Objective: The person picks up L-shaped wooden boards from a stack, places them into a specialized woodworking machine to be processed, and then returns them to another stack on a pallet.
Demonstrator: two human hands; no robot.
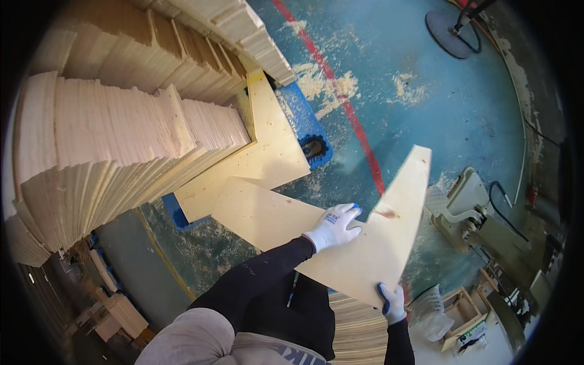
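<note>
A pale, L-shaped plywood panel [286,219] with a notch and a tapering arm is tilted in front of me. A brown mark shows near its notch. My left hand [334,228], in a white glove with blue fingertips, lies across the top of it, fingers closed over the far edge beside the notch. At the near right corner my right hand [393,304], gloved the same way, pinches the edge, thumb on top; its other fingers are hidden underneath. The panel's left end overlaps a similar plywood piece [255,158] that lies on a blue plastic pallet [302,118].
Tall stacks of cut plywood [121,128] stand on the left. Below my right hand lies another plywood stack [359,328]. A machine [471,210] stands at the right, near a wooden crate [460,313] and a plastic bag [431,310]. Sawdust [325,85] litters the blue floor around a red line.
</note>
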